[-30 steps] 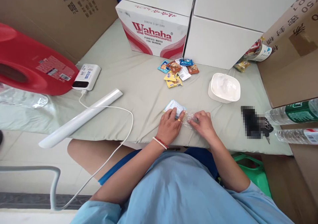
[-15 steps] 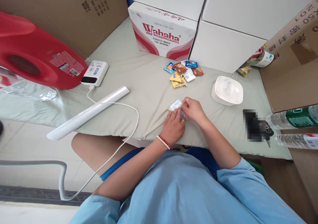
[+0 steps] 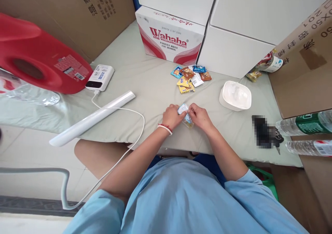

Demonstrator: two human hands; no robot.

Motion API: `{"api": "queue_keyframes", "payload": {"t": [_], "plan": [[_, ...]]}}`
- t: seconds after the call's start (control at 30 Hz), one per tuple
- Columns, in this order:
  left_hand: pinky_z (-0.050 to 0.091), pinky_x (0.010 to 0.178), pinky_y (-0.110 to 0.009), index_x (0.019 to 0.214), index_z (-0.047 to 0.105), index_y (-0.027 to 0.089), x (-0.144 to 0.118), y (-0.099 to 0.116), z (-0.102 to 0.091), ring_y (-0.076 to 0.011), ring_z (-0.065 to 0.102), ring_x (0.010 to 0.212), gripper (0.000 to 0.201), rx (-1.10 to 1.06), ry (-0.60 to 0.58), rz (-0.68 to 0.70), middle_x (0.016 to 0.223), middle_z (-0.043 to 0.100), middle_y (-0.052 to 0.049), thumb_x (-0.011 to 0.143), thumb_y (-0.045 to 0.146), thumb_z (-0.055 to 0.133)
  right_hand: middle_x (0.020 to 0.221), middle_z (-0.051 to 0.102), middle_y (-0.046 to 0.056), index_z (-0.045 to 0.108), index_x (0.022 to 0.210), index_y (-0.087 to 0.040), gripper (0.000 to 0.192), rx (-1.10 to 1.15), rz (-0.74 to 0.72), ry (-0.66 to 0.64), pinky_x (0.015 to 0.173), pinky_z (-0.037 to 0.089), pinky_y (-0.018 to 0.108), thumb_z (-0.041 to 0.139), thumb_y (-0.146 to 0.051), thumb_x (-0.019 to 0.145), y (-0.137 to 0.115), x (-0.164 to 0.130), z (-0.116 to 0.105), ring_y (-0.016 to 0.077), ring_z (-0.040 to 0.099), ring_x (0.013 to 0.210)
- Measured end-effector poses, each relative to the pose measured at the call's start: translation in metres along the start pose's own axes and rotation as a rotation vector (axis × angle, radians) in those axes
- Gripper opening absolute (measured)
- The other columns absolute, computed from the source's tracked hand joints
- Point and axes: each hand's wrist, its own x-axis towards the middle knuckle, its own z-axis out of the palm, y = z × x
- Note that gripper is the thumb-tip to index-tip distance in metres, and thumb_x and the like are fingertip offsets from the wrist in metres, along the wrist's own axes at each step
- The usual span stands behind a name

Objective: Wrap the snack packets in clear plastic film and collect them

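Note:
Between my hands, near the front edge of the cloth-covered surface, lies a small clear plastic packet (image 3: 187, 122) with blue and yellow inside. My left hand (image 3: 173, 116) rests at its left side, the thumb pressing on its upper part and the other fingers curled on the cloth. My right hand (image 3: 199, 116) pinches the packet's upper right edge between thumb and fingers. Farther back is a loose pile of small snack packets, with a yellow packet (image 3: 186, 87), a brown cookie packet (image 3: 187, 72) and a blue packet (image 3: 199, 69) among them.
A white bowl (image 3: 235, 96) stands to the right. Behind are a Wahaha carton (image 3: 169, 36) and white boxes (image 3: 233, 50). On the left lie a white light bar (image 3: 93, 118), a cable, a power bank (image 3: 100, 77) and a red jug (image 3: 44, 54). Plastic bottles (image 3: 308, 124) lie at right.
My left hand has shifted left and back from across the packet's lower part to its left side, uncovering more of it. My right hand keeps its pinch almost in place.

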Motion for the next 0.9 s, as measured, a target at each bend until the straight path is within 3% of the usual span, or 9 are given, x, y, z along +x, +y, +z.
{"api": "queue_keyframes", "payload": {"t": [0.13, 0.3, 0.37, 0.5, 0.63, 0.7, 0.8, 0.9], "plan": [[0.052, 0.081, -0.036, 0.108, 0.06, 0.02, -0.017, 0.015, -0.003, -0.0261, 0.066, 0.093, 0.032, -0.068, 0.034, 0.053, 0.098, 0.068, -0.008, 0.084, 0.037, 0.071, 0.065, 0.06, -0.005, 0.051, 0.086, -0.026, 0.012, 0.393, 0.107, -0.055, 0.055, 0.049, 0.027, 0.053, -0.036, 0.091, -0.001, -0.01, -0.002, 0.0154, 0.059, 0.054], [0.048, 0.098, -0.045, 0.113, 0.061, 0.021, -0.046, 0.028, -0.001, -0.0302, 0.06, 0.122, 0.019, 0.099, 0.329, 0.283, 0.127, 0.065, -0.015, 0.097, 0.021, 0.052, 0.079, 0.067, -0.002, 0.054, 0.091, -0.026, 0.013, 0.597, 0.05, -0.015, 0.068, 0.06, 0.033, 0.056, -0.038, 0.092, -0.016, -0.026, 0.0, 0.0169, 0.067, 0.068], [0.045, 0.106, -0.05, 0.113, 0.063, 0.021, -0.052, 0.027, 0.005, -0.0315, 0.055, 0.133, 0.023, 0.154, 0.391, 0.398, 0.134, 0.064, -0.016, 0.099, 0.018, 0.045, 0.087, 0.069, 0.0, 0.055, 0.093, -0.025, 0.017, 0.705, 0.065, 0.014, 0.073, 0.061, 0.035, 0.058, -0.042, 0.091, -0.018, -0.03, 0.001, 0.0177, 0.068, 0.075], [0.04, 0.116, -0.059, 0.118, 0.065, 0.016, -0.065, 0.013, 0.029, -0.0344, 0.042, 0.148, 0.031, 0.134, 0.319, 0.62, 0.147, 0.057, -0.021, 0.092, 0.011, 0.048, 0.096, 0.07, 0.002, 0.059, 0.102, -0.025, 0.036, 0.978, 0.22, 0.037, 0.076, 0.06, 0.035, 0.064, -0.056, 0.085, -0.006, -0.033, 0.004, 0.0203, 0.069, 0.087], [0.035, 0.122, -0.064, 0.101, 0.069, 0.014, -0.077, 0.003, 0.047, -0.037, 0.028, 0.157, 0.025, 0.04, 0.198, 0.776, 0.156, 0.047, -0.022, 0.082, 0.007, 0.054, 0.105, 0.071, 0.002, 0.062, 0.107, -0.027, 0.048, 0.968, 0.319, -0.007, 0.075, 0.058, 0.033, 0.075, -0.063, 0.078, 0.01, -0.036, 0.01, 0.021, 0.068, 0.093], [0.038, 0.122, -0.062, 0.104, 0.069, 0.015, -0.08, 0.0, 0.043, -0.0344, 0.03, 0.156, 0.029, -0.035, 0.159, 0.813, 0.157, 0.046, -0.02, 0.081, 0.006, 0.053, 0.103, 0.071, 0.001, 0.063, 0.105, -0.027, 0.051, 0.982, 0.333, -0.031, 0.075, 0.058, 0.033, 0.081, -0.062, 0.073, 0.014, -0.041, 0.011, 0.0204, 0.067, 0.09], [0.045, 0.119, -0.058, 0.122, 0.065, 0.02, -0.083, -0.009, 0.021, -0.0307, 0.037, 0.153, 0.04, -0.094, 0.15, 0.811, 0.156, 0.047, -0.017, 0.086, 0.006, 0.052, 0.099, 0.072, 0.001, 0.066, 0.107, -0.028, 0.05, 1.02, 0.318, 0.011, 0.072, 0.058, 0.032, 0.082, -0.062, 0.074, 0.017, -0.051, -0.002, 0.02, 0.066, 0.085], [0.048, 0.115, -0.057, 0.123, 0.062, 0.02, -0.087, -0.032, -0.007, -0.0324, 0.045, 0.147, 0.036, 0.001, 0.248, 0.697, 0.148, 0.052, -0.018, 0.09, 0.007, 0.055, 0.105, 0.071, 0.001, 0.067, 0.112, -0.03, 0.046, 0.959, 0.253, 0.277, 0.066, 0.055, 0.029, 0.079, -0.059, 0.079, 0.035, -0.056, -0.049, 0.0188, 0.066, 0.085]]}}
